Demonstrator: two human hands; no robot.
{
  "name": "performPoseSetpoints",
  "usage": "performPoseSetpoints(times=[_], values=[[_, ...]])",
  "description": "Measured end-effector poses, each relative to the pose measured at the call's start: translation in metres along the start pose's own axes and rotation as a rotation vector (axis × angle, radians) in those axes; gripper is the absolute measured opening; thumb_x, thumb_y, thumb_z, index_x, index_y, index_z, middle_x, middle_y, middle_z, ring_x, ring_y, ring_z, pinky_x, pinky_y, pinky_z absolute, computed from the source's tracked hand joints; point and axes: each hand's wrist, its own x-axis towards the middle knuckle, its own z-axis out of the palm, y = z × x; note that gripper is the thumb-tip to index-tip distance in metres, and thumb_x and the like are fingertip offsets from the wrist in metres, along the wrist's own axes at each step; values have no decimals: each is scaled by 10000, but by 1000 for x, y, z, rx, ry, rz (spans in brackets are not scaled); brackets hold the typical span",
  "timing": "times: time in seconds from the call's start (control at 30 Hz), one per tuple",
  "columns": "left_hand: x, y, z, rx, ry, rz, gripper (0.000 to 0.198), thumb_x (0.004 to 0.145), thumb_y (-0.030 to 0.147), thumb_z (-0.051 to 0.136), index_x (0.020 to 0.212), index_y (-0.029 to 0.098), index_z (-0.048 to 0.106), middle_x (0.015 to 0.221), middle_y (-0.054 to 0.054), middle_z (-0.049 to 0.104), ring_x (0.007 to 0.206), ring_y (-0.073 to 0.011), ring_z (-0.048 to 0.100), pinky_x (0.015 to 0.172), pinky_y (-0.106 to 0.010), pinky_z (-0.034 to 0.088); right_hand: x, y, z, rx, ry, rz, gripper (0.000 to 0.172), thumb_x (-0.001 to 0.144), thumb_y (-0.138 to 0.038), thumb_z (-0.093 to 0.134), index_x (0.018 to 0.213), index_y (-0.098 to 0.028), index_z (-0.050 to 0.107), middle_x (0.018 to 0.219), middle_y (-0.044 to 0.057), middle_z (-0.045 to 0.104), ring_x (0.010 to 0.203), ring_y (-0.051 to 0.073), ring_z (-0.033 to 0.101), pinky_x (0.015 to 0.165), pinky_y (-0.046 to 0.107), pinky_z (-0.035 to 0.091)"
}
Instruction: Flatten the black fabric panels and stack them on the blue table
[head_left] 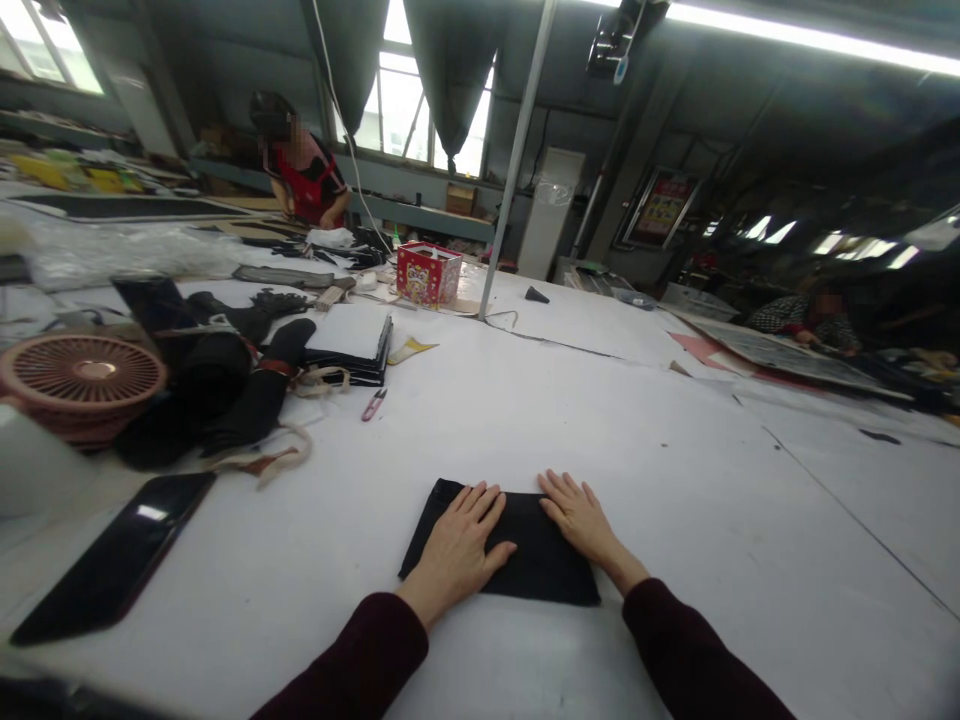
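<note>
A flat black piece of folded fabric lies on the white table in front of me. My left hand rests flat on its left half, fingers stretched out and thumb apart. Over its right edge lies my right hand, fingers spread, with the fingertips near the far right corner. Neither hand grips anything. Parts of the fabric are hidden under both hands.
To the left are a phone, a pink fan, thread snips and a stack of black pieces. A red box stands beside a metal pole. Two people work farther off.
</note>
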Motion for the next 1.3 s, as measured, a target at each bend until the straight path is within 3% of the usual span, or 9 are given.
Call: performPoseSetpoints(times=[0.17, 0.3, 0.43, 0.57, 0.7, 0.83, 1.0, 1.17, 1.3], values=[[-1, -1, 1, 0, 3, 0, 613, 889, 529, 460, 1400, 200, 388, 1456, -74, 413, 1363, -256, 333, 1135, -437, 271, -7, 39, -30, 56, 5, 113, 523, 904, -307, 414, 1425, -283, 369, 1461, 21, 399, 1386, 255, 268, 1123, 513, 182], [-1, -1, 2, 3, 6, 5, 619, 882, 533, 470, 1398, 200, 392, 1457, -74, 412, 1368, -256, 326, 1139, -436, 265, 17, -16, -33, 115, 98, 17, 515, 966, -323, 236, 1477, -258, 242, 1504, 1, 318, 1396, 165, 244, 1129, 400, 221], [-1, -1, 2, 4, 12, 5, 626, 885, 541, 455, 1409, 208, 372, 1448, -74, 425, 1361, -252, 340, 1134, -438, 269, 23, -60, -5, 118, 111, -53, 465, 964, -344, 302, 1414, -273, 392, 1472, 1, 379, 1384, 219, 275, 1139, 466, 154], [-1, -1, 2, -12, 8, -2, 604, 889, 537, 452, 1399, 218, 390, 1458, -61, 413, 1367, -246, 329, 1140, -427, 259, 0, -20, 8, -15, 91, 76, 444, 965, -336, 300, 1380, -285, 447, 1462, -15, 394, 1376, 265, 285, 1123, 519, 157], [-3, -2, 0, -24, 19, -17, 595, 897, 542, 434, 1396, 219, 397, 1457, -53, 415, 1368, -240, 327, 1146, -416, 250, -2, 10, -16, -91, 227, 101, 465, 916, -256, 359, 1364, -205, 471, 1439, 48, 434, 1368, 267, 301, 1122, 522, 169], [-4, -2, -1, -18, 16, -18, 609, 896, 563, 418, 1393, 211, 399, 1466, -54, 401, 1378, -237, 306, 1152, -410, 237, 43, -43, -38, 153, 418, -42, 473, 961, -312, 270, 1379, -169, 438, 1421, 58, 460, 1358, 195, 328, 1111, 404, 279], [-3, 1, -2, -34, 7, -44, 627, 872, 548, 475, 1395, 213, 397, 1454, -66, 416, 1381, -238, 301, 1162, -413, 219, 86, -111, -16, 267, 417, -41, 514, 978, -345, 223, 1388, -100, 411, 1429, 107, 441, 1357, 226, 328, 1102, 392, 294], [-2, 1, -6, -144, -4, -66, 611, 831, 476, 565, 1369, 214, 437, 1445, -58, 430, 1382, -254, 295, 1175, -421, 208, 89, -107, 11, 260, 362, -1, 524, 978, -354, 238, 1413, -95, 373, 1440, 108, 425, 1356, 261, 322, 1101, 409, 277], [10, -2, -16, -341, 63, -220, 353, 875, 247, 455, 1206, 228, 576, 1270, -37, 597, 1245, -206, 486, 1118, -390, 337, 87, -102, 13, 223, 336, 5, 492, 979, -327, 231, 1390, -125, 412, 1477, 94, 370, 1375, 280, 280, 1103, 426, 256]])
